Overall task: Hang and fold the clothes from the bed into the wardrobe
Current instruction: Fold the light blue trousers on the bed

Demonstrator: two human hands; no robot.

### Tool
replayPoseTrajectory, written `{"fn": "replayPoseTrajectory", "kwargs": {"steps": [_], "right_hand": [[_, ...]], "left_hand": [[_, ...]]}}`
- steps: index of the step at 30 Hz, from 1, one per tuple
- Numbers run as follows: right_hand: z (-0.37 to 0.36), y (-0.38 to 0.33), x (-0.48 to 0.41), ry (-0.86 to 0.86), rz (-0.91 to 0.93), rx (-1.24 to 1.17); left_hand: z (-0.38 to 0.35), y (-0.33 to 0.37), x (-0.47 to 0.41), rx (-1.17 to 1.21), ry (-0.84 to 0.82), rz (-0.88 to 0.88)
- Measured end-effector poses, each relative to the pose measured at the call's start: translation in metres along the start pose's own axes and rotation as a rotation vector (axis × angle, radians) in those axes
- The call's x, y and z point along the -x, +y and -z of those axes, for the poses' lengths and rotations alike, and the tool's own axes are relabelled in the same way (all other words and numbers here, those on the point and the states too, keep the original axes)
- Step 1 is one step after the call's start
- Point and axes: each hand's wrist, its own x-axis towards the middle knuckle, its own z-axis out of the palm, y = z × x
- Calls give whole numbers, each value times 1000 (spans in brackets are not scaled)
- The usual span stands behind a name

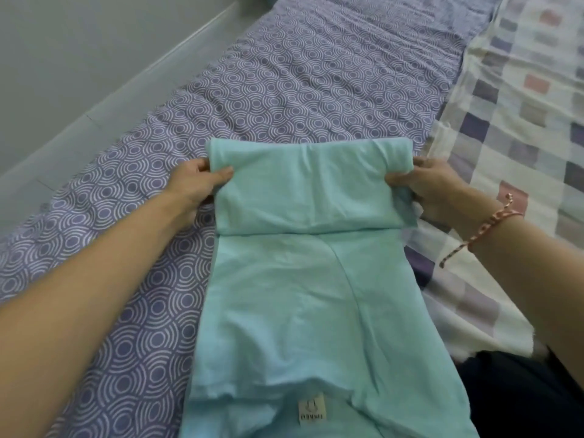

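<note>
Surface: a bed was seen, covered by a purple sheet point(284, 74) printed with white rings, with a pale wall point(63, 58) at 10 o'clock and a checked blanket point(521, 90) spread toward 2 o'clock
Garment: a mint-green top point(300, 295) was laid flat on the sheet from the centre down to 6 o'clock, its neck label point(311, 409) at 6 o'clock; the far end lay doubled over the body as a folded flap point(303, 184)
Left hand point(196, 181): the flap's edge at 9 o'clock was pinched between thumb and curled fingers
Right hand point(433, 184): the edge at 3 o'clock was pinched likewise; a braided bracelet point(480, 235) was worn on that wrist
Step in hand: judged to be a further fold of the flap toward the label
Doing it well: both edges should be kept level and lightly taut, the flap carried toward 6 o'clock in one sweep, the side edges matched, and creases smoothed before release
Elsewhere: dark cloth point(521, 390) was noted at 5 o'clock; no wardrobe was in view
</note>
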Motion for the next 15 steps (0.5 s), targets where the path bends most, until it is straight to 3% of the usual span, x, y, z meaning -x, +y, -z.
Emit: {"fn": "replayPoseTrajectory", "kwargs": {"steps": [7, 15], "right_hand": [[-4, 11, 0, -72, -16, -178], [18, 35, 85, -75, 189, -173]], "left_hand": [[5, -6, -5, 87, -55, 101], [26, -16, 84, 68, 30, -88]]}}
